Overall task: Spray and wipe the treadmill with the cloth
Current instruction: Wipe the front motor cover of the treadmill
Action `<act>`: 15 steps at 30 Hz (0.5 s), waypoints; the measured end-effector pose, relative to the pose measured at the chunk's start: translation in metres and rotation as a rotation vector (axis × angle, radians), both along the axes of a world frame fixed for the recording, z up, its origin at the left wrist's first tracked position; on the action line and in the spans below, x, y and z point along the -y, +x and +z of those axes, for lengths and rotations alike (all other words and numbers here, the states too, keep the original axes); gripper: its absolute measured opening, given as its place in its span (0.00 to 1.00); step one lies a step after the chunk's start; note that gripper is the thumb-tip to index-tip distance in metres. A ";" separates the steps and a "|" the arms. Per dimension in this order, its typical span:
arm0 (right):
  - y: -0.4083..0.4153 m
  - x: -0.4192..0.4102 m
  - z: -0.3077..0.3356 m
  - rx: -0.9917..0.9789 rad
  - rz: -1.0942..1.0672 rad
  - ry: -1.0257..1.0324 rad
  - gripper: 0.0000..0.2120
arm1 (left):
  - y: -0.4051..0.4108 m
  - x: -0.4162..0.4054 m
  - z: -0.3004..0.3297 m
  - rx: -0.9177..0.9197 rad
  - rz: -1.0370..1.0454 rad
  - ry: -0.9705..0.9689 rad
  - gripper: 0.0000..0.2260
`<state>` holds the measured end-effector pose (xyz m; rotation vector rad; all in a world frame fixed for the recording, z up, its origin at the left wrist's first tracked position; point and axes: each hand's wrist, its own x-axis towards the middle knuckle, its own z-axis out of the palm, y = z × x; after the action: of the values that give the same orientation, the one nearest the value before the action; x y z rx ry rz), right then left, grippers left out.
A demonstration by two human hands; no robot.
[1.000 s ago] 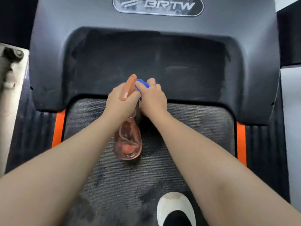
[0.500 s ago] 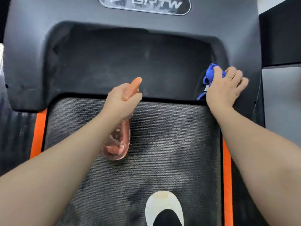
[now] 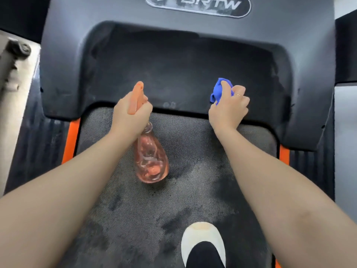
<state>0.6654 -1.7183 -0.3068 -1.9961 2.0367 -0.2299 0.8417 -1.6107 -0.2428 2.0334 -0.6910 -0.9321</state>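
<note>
Head view: left hand [image 3: 131, 115] grips the spray bottle [image 3: 149, 161], nozzle aimed at the treadmill [image 3: 185, 60] hood, likely for spraying; right hand [image 3: 229, 110] clutches the bunched cloth [image 3: 220, 89] against it to wipe

The letters "BRTW" are printed in pale capitals on a dark oval badge [image 3: 199, 5], which is set on the grey motor cover [image 3: 77, 26] at the front of the treadmill. A logo mark left of the letters is cut off. No other writing can be read.
</note>
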 end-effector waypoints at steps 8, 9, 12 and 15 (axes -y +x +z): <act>0.124 -0.058 -0.005 -0.003 0.583 0.091 0.23 | 0.046 -0.036 0.001 -0.144 0.206 0.035 0.19; 0.135 -0.064 -0.006 -0.010 0.697 0.107 0.23 | 0.053 -0.041 0.003 -0.137 0.203 0.032 0.21; 0.155 -0.070 -0.010 -0.028 0.938 0.120 0.23 | 0.072 -0.055 0.003 -0.080 0.164 0.075 0.26; 0.156 -0.061 -0.015 0.054 0.727 0.031 0.25 | 0.085 -0.065 0.001 -0.077 0.196 0.067 0.12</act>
<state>0.8210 -1.6572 -0.3214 -2.5086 1.1546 -0.0901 0.9263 -1.5460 -0.2413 2.0692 -0.4158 -0.9233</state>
